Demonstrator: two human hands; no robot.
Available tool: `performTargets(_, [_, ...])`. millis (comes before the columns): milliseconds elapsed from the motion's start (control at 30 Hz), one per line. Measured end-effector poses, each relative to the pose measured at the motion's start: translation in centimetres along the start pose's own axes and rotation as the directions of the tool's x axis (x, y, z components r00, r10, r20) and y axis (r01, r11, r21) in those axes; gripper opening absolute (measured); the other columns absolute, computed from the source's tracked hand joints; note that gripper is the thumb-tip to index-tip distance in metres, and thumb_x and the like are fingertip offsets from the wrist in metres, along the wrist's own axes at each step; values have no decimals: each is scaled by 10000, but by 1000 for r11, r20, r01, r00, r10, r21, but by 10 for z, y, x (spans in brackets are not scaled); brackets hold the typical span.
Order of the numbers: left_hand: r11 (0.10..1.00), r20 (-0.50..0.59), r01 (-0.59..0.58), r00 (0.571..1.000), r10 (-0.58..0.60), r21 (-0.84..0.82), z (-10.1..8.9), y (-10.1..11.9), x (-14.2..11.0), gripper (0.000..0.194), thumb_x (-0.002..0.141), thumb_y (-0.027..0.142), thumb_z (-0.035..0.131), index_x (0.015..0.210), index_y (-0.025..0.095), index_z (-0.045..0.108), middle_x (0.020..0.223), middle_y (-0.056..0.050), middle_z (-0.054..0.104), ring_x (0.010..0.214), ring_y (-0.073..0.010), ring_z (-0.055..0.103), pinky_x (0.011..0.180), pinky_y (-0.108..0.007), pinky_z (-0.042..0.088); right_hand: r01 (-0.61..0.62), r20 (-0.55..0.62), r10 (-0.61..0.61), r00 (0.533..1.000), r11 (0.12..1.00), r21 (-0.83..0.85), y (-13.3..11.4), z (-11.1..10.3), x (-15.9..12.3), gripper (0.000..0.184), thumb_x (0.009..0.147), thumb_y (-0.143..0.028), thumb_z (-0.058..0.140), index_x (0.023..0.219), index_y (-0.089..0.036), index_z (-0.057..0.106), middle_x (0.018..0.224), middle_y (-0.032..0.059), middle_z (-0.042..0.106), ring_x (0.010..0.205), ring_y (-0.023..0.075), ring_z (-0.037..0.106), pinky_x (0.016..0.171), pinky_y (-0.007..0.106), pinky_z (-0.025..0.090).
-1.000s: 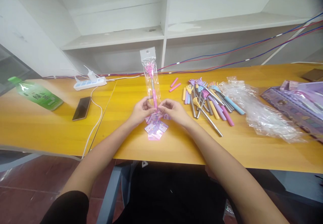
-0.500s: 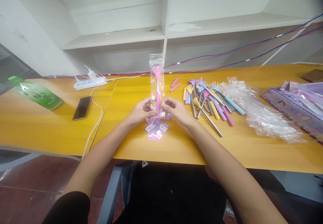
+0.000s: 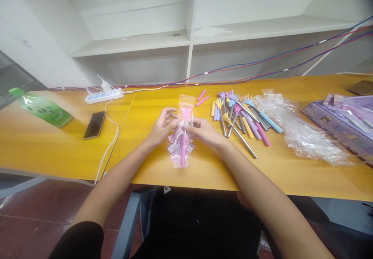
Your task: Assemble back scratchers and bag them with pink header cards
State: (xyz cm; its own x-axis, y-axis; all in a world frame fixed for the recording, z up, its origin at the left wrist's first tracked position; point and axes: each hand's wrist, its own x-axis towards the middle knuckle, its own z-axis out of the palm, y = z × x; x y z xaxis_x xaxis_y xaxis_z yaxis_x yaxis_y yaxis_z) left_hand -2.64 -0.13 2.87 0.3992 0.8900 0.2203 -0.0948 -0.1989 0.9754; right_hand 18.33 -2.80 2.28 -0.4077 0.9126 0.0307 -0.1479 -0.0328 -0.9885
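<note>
A pink back scratcher (image 3: pixel 183 150) with a hand-shaped head and metal shaft lies inside a clear plastic bag (image 3: pixel 186 100). My right hand (image 3: pixel 204 132) grips the bagged scratcher around its shaft, thumb across the front. At the bag's left edge is my left hand (image 3: pixel 163 127), its fingers curved and apart from the thumb, the thumb tip close to the plastic; whether it touches is hard to tell. Beneath the bag, several small purple printed cards (image 3: pixel 173 148) lie on the table, partly covered.
Two pink tubes (image 3: pixel 202 100) lie behind my right hand. To the right are a pile of colourful back scratchers (image 3: pixel 239 113), clear plastic bags (image 3: pixel 303 130) and a purple package (image 3: pixel 335 125). Leftward are a phone (image 3: pixel 94 125), a power strip (image 3: pixel 104 95) and a green bottle (image 3: pixel 43 109).
The bagged scratcher has come down and toward me, from raised upright to lying over the cards. My left fingers have loosened from its lower end; my right hand now grips the shaft.
</note>
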Motion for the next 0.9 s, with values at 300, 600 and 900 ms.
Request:
performTargets(300, [993,-188,-115,975,120,35,1,-2,2,262,887,351,750,1053,202,612,1053,-48,656,943,-156,651,823,-271,551,-197,289,225,931,973,-122,4,22,-5,436,765,-529,900,915,-166,710,749,52,784,604,187,739,570,298,618])
performTargets(600, [994,-211,-110,971,109,6,2,-7,5,323,860,324,792,1090,228,586,899,9,630,828,-122,646,761,-245,538,-237,381,303,873,948,-210,5,28,-7,501,797,-602,855,934,-134,743,744,61,778,646,188,755,620,298,646])
performTargets(900, [982,-274,-179,943,189,62,4,-11,4,310,907,347,766,909,225,481,850,39,533,709,-72,554,667,-196,471,-241,363,319,875,939,-244,3,30,-8,483,782,-590,870,931,-152,731,776,60,788,649,188,752,631,319,653])
